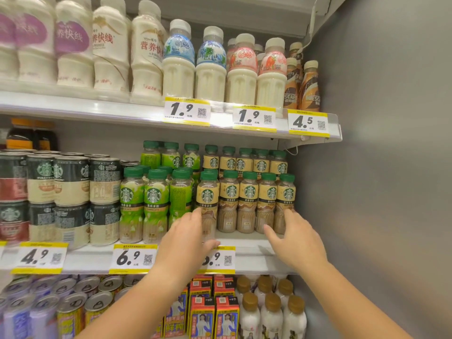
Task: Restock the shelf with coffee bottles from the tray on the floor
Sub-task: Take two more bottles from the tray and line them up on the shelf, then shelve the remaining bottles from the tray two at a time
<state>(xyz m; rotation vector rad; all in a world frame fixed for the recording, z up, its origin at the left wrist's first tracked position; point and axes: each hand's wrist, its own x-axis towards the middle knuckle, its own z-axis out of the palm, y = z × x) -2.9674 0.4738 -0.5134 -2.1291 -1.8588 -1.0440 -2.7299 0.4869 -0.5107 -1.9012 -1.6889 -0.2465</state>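
Green-capped coffee bottles with yellow labels [249, 199] stand in a row on the middle shelf [252, 255], with more behind them. My left hand [188, 236] wraps around the leftmost yellow-label bottle [208, 204], thumb in front of its base. My right hand [296, 241] reaches to the rightmost bottle [286, 199], fingers spread and touching its lower part. The tray on the floor is out of view.
Green-label coffee bottles [154, 204] stand left of the yellow ones, then stacked cans [71, 199]. Milk drinks [210, 67] fill the upper shelf; cans, cartons and white bottles [271, 314] sit below. A grey side wall [379, 167] bounds the right.
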